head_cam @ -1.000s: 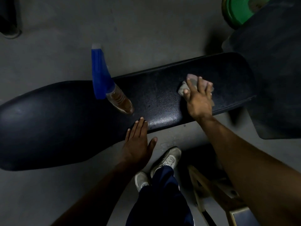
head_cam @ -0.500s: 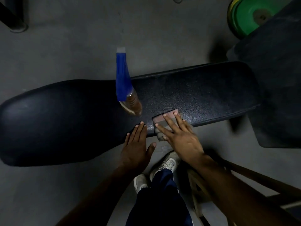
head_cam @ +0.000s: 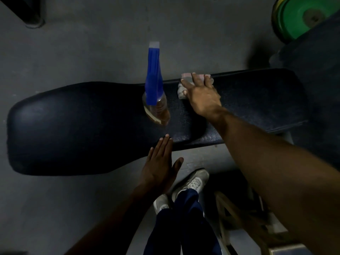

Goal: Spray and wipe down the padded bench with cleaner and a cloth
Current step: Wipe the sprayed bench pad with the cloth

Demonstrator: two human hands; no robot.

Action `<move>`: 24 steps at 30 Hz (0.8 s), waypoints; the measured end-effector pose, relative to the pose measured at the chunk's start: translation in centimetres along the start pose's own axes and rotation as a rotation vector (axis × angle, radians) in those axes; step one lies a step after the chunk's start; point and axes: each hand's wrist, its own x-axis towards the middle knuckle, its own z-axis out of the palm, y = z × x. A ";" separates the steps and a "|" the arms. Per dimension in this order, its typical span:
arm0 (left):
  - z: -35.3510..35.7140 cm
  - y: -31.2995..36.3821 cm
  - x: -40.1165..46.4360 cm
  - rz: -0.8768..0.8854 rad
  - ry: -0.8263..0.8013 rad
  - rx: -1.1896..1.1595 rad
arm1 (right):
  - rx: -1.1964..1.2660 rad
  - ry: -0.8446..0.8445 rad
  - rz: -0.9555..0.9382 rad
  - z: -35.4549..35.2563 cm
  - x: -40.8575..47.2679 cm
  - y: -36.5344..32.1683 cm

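A long black padded bench lies across the view. A clear spray bottle with a blue trigger head stands upright on its middle. My right hand presses flat on a pale cloth at the bench's far edge, just right of the bottle; the hand hides most of the cloth. My left hand rests flat with fingers together on the bench's near edge, below the bottle, holding nothing.
A green weight plate leans at the top right behind a dark padded block. My two shoes stand on the grey concrete floor by the bench's near side. A wooden frame sits at the lower right.
My right hand slid the cloth from the bench's right part to its near edge, then across to the far edge beside the bottle. My left hand stayed put.
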 end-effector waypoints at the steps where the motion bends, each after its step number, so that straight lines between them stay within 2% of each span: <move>1: 0.1 0.1 0.0 -0.008 -0.001 -0.006 | -0.021 -0.005 -0.013 0.2 -0.5 -0.2; 6: 0.5 0.9 0.2 -0.049 0.020 -0.038 | -0.092 0.000 -0.195 2.5 -8.3 0.2; 9: 0.7 1.0 0.4 -0.065 -0.002 -0.045 | -0.024 -0.023 -0.193 3.5 -12.8 2.0; 11: 0.6 1.0 0.2 -0.060 0.004 -0.020 | 0.233 0.044 -0.111 3.3 -14.6 3.5; 13: 0.6 1.0 -0.2 -0.055 0.017 -0.008 | 0.542 0.186 0.030 2.2 -15.2 4.7; 16: 0.5 1.0 -0.6 -0.067 0.032 -0.019 | 0.720 0.352 0.240 -0.4 -14.9 6.6; 19: 0.5 0.8 -1.1 -0.070 0.041 -0.028 | 0.633 0.440 0.207 -2.3 -14.4 8.2; 21: 0.3 0.7 -1.4 -0.069 0.046 -0.030 | 0.528 0.418 0.136 -2.4 -14.0 8.9; 24: -0.1 0.5 -2.0 -0.069 0.041 -0.021 | 0.450 0.382 0.175 -2.4 -13.7 8.5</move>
